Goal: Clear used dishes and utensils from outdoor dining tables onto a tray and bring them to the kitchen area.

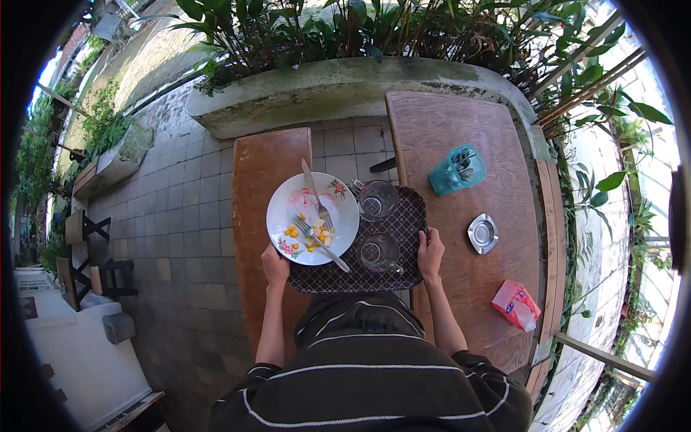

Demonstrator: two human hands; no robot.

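Observation:
Both my hands grip a dark patterned serving tray (324,279) in front of my body. My left hand (275,265) is at its left side, beside the plate's lower rim, and my right hand (431,252) holds the right edge. On the tray's left part lies a white plate with a floral pattern (280,202), bearing two forks (323,209), diced food scraps (322,237) and a red smear. The upper fork seems to overlap another utensil's handle. Two clear glass mugs (379,200), (379,252) stand on the tray right of the plate.
A wooden table (459,291) on the right bears a turquoise cutlery container (448,175), a metal ashtray (483,234) and a pink tissue pack (515,305). At left is a wooden bench (251,178). A mossy concrete planter (324,86) curves ahead; stools (110,278) stand farther left on tiled floor.

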